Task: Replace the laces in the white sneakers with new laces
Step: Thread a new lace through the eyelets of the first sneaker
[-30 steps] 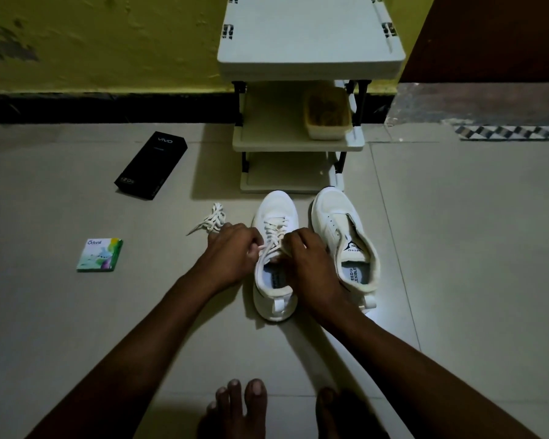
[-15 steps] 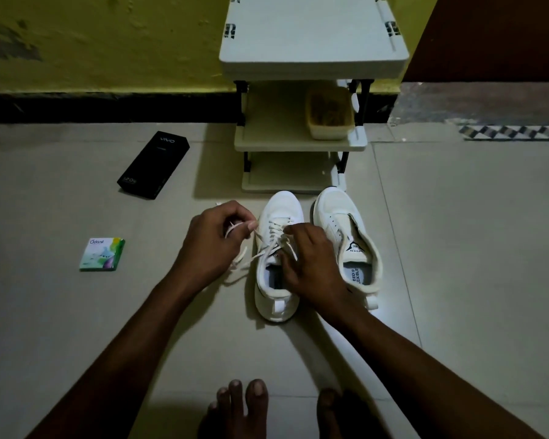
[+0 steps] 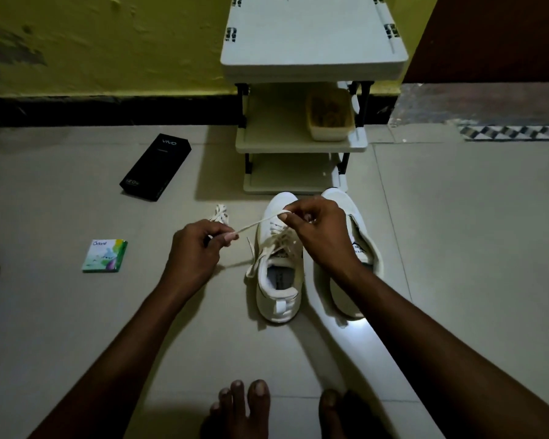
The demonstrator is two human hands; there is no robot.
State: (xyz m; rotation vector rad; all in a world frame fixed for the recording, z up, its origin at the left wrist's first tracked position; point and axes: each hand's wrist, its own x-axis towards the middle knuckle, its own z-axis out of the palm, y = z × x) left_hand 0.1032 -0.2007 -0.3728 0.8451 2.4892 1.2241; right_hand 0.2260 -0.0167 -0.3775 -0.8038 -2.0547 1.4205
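Two white sneakers stand side by side on the tiled floor, toes pointing away from me. The left sneaker [image 3: 279, 280] carries a loose white lace [image 3: 257, 224] through its eyelets. My left hand [image 3: 197, 251] pinches one part of that lace to the left of the shoe. My right hand [image 3: 317, 229] pinches the same lace above the shoe's toe, so a stretch of it runs taut between both hands. The right sneaker [image 3: 362, 236] is partly hidden behind my right wrist. A bundled white lace [image 3: 220, 213] lies on the floor just beyond my left hand.
A white low shelf rack [image 3: 301, 144] stands right behind the sneakers, with a small basket [image 3: 330, 117] on its middle shelf. A black phone box [image 3: 155, 167] and a small green packet [image 3: 105, 255] lie on the floor at left. My bare feet [image 3: 244, 407] are at the bottom.
My right hand rose from the shoe's tongue to above its toe, pulling the lace up. My left hand stayed at the left, and the lace now stretches between them.
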